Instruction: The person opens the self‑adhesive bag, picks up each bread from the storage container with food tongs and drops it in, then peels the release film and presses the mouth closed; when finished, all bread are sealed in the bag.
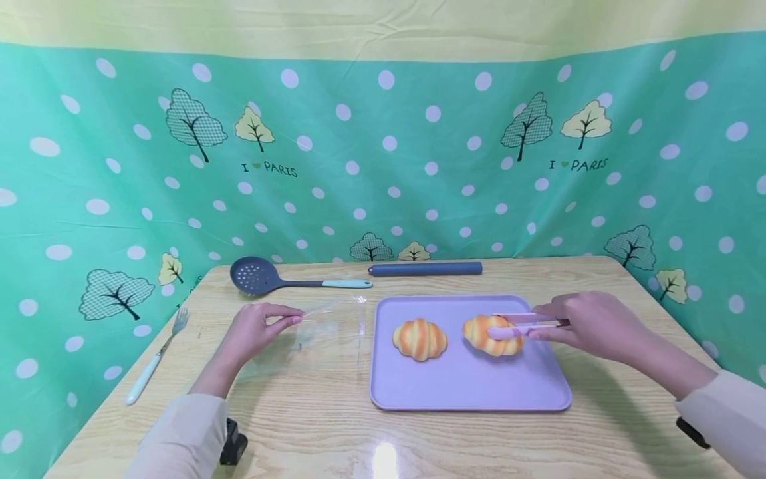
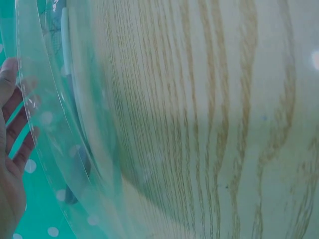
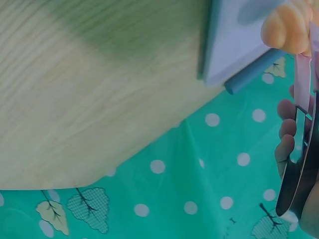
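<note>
My left hand [image 1: 254,329] pinches the edge of a clear plastic bag [image 1: 335,332] between thumb and fingertips, left of the lilac tray [image 1: 461,392]. In the left wrist view the see-through bag [image 2: 55,124] spreads beside the fingers. With my right hand [image 1: 598,326] I grip pink-tipped metal tongs [image 3: 304,99]. The tong tips clasp one croissant-shaped bread roll [image 1: 475,332] over the tray's right half; in the right wrist view it looks raised, its shadow falling apart from it on the tray. A second bread roll [image 1: 419,339] lies on the tray's left half.
Behind the bag lies a slotted skimmer [image 1: 254,275] with a mint handle. A dark blue rod [image 1: 425,269] rests along the table's back edge. At the left edge is a fork [image 1: 157,359]. A green dotted curtain [image 1: 383,166] hangs behind the wooden table [image 1: 311,426].
</note>
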`<state>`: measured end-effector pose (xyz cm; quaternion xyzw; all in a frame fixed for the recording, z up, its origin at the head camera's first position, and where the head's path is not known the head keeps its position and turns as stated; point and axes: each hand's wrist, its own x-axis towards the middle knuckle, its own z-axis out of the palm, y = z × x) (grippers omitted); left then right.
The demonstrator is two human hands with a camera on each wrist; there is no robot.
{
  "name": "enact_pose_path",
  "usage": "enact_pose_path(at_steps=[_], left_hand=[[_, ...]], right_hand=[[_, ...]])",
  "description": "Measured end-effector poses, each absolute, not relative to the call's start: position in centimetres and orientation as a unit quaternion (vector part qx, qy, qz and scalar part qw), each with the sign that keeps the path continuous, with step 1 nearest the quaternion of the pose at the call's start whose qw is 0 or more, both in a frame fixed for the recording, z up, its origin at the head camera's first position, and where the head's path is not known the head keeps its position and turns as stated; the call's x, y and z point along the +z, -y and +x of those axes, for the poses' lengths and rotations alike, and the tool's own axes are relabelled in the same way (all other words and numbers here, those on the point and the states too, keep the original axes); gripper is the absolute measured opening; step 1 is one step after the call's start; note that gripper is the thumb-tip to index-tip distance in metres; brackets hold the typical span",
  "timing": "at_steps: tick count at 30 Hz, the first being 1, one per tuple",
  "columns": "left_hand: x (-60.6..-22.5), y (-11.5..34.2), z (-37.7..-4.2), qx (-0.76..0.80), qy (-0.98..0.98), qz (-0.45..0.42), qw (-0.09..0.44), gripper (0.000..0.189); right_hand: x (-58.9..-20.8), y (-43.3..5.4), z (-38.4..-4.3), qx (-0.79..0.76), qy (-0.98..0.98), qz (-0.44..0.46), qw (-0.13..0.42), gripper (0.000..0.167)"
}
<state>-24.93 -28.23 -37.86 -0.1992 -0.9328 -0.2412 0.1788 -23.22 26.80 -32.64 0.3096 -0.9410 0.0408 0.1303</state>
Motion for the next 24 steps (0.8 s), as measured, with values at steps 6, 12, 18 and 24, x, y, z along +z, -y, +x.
enact_pose_path(at_steps=[6,12,18,24], left_hand=[[-37.7,28.2,-24.8,-0.239,0.932,-0.201,0.182,0.012],[-37.7,28.3,-24.8,-0.236,0.931,-0.206,0.189,0.011],[-37.7,28.4,-24.9,-0.235,0.927,-0.213,0.199,0.012],[-37.5,28.5,-24.9,-0.237,0.925,-0.222,0.195,0.013]], right_hand=[[-31.3,-26.1,-22.9,0.04,0.934,0.319,0.156,0.045],[-29.9,-24.2,-23.0,0.037,0.931,0.323,0.168,0.049],[-29.0,-21.6,-23.3,0.036,0.925,0.338,0.17,0.054],[-28.6,-19.0,-24.2,0.034,0.922,0.35,0.16,0.052]])
